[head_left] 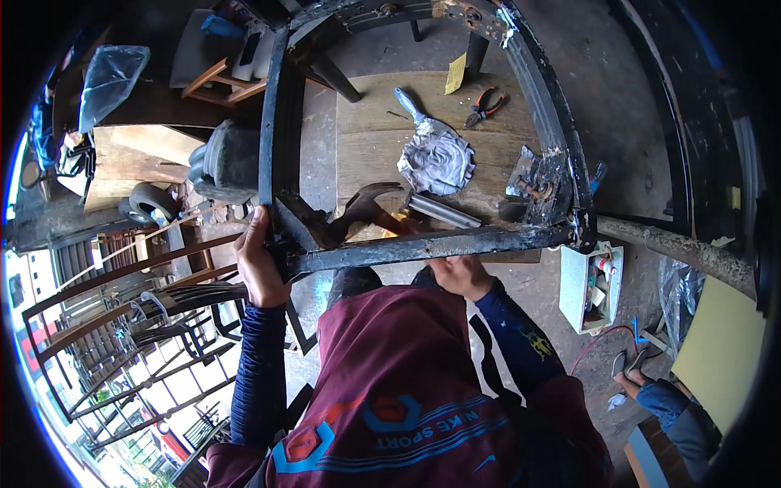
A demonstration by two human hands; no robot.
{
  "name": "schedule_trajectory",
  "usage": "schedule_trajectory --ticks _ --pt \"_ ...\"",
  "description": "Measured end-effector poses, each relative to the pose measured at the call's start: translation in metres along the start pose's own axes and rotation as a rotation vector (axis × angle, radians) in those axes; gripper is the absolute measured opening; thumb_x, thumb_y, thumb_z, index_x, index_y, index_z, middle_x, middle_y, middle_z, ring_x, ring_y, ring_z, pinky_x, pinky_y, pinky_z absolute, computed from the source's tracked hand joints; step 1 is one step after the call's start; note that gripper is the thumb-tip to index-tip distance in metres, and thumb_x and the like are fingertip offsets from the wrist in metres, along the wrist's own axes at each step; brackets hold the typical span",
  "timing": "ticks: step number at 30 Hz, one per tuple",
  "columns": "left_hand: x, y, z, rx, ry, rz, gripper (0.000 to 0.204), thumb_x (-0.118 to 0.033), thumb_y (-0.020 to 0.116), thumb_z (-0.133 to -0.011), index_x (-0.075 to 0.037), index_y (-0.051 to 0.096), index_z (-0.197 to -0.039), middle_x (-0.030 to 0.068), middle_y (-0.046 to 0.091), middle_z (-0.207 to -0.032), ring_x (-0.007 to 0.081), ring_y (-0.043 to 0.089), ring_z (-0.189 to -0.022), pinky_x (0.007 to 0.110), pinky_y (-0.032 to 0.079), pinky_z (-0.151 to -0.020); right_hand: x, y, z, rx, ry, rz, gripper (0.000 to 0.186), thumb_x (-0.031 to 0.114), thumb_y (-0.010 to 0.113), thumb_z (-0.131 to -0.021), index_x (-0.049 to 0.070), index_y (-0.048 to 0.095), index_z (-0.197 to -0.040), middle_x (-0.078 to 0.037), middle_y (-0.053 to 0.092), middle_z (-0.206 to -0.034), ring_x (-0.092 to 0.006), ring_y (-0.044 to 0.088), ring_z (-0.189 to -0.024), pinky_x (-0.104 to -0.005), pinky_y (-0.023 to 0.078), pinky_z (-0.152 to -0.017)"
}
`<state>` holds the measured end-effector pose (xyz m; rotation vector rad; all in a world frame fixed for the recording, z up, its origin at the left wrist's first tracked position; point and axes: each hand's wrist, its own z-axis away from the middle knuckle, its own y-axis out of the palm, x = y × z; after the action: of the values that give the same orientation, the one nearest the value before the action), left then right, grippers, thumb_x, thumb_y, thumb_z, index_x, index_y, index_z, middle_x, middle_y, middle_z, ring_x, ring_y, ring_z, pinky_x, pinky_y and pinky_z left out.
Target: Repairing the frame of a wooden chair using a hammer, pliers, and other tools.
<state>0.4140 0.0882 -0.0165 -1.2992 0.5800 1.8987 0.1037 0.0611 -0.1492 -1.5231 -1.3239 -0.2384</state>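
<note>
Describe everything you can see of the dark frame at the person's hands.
The dark frame looks like metal, its black finish worn, with whitish patches and rusty-brown areas. Straight-looking bars surround a large opening, through which a wooden board shows; plates sit at both near corners, and the far side reaches the picture's upper edge. The left hand grips the near-left corner. The right hand is partly hidden by the near bar; contact there is unclear.
</note>
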Motion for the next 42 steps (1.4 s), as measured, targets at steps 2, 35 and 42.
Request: schedule_trajectory --ticks 2,35,42 --pt "0.000 0.001 0.003 0.002 -0.018 0.024 0.063 -0.016 0.063 -0.082 0.010 0.056 -0.138 0.0213 0.063 -0.138 0.0261 0.056 -0.133 0.036 0.036 -0.117 -0.001 -0.002 0.005 -0.006 0.207 -0.173 0.036 0.010 0.060 -0.095 0.004 0.066 -0.129 -0.015 0.072 -0.109 -0.0383 0.069 -0.090 -0.0445 0.055 -0.078" --pt "0.003 0.012 0.004 -0.034 0.101 0.053 0.036 -0.033 0.067 -0.099 0.001 0.076 -0.095 0.0007 0.067 -0.084 0.0087 0.056 -0.078 0.026 0.044 -0.079 -0.192 0.072 0.060 -0.151 0.839 0.290 0.049 0.030 0.070 -0.085 0.003 0.062 -0.125 -0.023 0.062 -0.125 -0.0427 0.059 -0.118 -0.0528 0.046 -0.099" --pt "0.003 0.013 0.002 -0.070 0.178 0.018 0.034 -0.030 0.067 -0.099 0.002 0.078 -0.100 -0.0009 0.068 -0.087 0.0071 0.055 -0.080 0.025 0.044 -0.080 -0.167 0.115 0.046 -0.060 0.433 0.296 0.038 0.025 0.073 -0.082 0.005 0.065 -0.112 -0.016 0.061 -0.117 -0.0395 0.057 -0.111 -0.0511 0.047 -0.095"
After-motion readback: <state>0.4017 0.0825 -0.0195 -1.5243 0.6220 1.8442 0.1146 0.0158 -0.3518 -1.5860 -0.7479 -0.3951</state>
